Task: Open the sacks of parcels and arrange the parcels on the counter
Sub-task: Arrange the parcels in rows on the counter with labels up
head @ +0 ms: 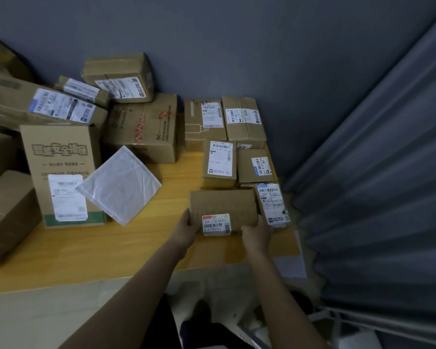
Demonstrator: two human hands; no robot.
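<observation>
1. Head view: clasping a brown parcel by both short ends, with the left grip curled round the left end and the right grip curled round the right, fingers tucked beneath.
2. Held low over the near right part of the bench, directly in front of the small boxes ranged in rows toward the wall; impossible to tell whether touching the wood yet.
3. Probably the setting-down step, filling the front of the right-hand rows.
4. First hazard: brushing the white-labelled parcel just beside it on the right, close to the bench's right edge, and knocking it over the side.
5. Second hazard: shoving too far back into the boxes behind and skewing the tidy rows.
6. Third hazard: letting go unevenly, one end dropping first and the parcel twisting out of line.
7. Further left, a white mailer propped aslant against a tall printed box; likely to slide flat with any jolt to the bench.
</observation>
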